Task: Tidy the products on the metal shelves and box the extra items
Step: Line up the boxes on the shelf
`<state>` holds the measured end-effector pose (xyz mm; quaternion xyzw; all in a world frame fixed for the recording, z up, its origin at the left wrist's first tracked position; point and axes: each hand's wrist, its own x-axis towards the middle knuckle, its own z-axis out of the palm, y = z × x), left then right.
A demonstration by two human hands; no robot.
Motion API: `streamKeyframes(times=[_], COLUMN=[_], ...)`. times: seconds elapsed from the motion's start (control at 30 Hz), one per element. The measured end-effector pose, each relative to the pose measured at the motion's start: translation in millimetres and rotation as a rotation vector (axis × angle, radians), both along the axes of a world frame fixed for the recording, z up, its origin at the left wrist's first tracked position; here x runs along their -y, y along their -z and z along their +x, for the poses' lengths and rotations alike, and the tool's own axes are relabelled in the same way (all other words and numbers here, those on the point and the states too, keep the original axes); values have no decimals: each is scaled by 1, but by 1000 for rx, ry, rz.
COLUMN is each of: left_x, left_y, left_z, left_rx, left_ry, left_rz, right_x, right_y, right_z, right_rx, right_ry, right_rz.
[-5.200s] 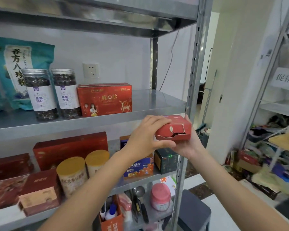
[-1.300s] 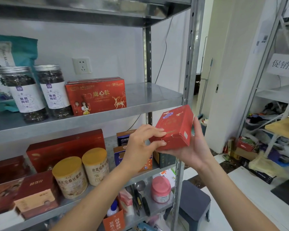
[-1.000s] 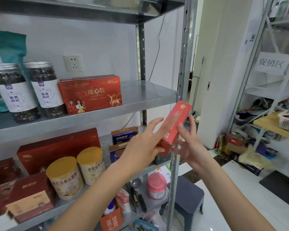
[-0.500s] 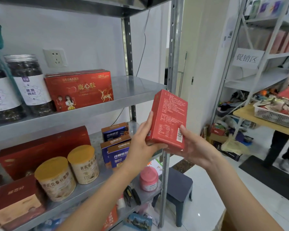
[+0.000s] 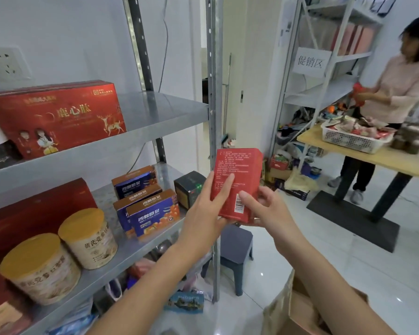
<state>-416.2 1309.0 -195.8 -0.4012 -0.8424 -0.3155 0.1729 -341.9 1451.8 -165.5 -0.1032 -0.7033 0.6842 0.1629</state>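
Currently: one red box [image 5: 236, 182], upright, beside the metal shelves [image 5: 155, 112], between both hands. My left hand [image 5: 203, 213] lays straight fingers on its printed face; my right hand [image 5: 264, 209] pinches its lower corner. Cardboard box [image 5: 298, 310] below.

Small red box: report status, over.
Right hand pinches small red box; left hand flat on its face. Box upright, by shelf post. Nothing between it and cardboard carton.
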Motion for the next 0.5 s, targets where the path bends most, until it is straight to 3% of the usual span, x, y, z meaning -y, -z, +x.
streamKeyframes(times=[0.17, 0.27, 0.33, 0.43, 0.5], left_x=[-12, -29, -41, -56, -65], left_y=[7, 16, 24, 25, 20], left_z=[-8, -1, 7, 16, 15], left_rx=[838, 1118, 1318, 1439, 1320], left_ry=[367, 453, 567, 648, 578], left_rz=[492, 641, 695, 642, 558], right_x=[-34, -59, -79, -106, -119], right_y=[1, 8, 13, 19, 24], right_z=[22, 22, 21, 26, 32], right_rx=[58, 71, 69, 82, 110], right_ry=[-125, -65, -33, -45, -13], right_rz=[74, 79, -108, -322, -293])
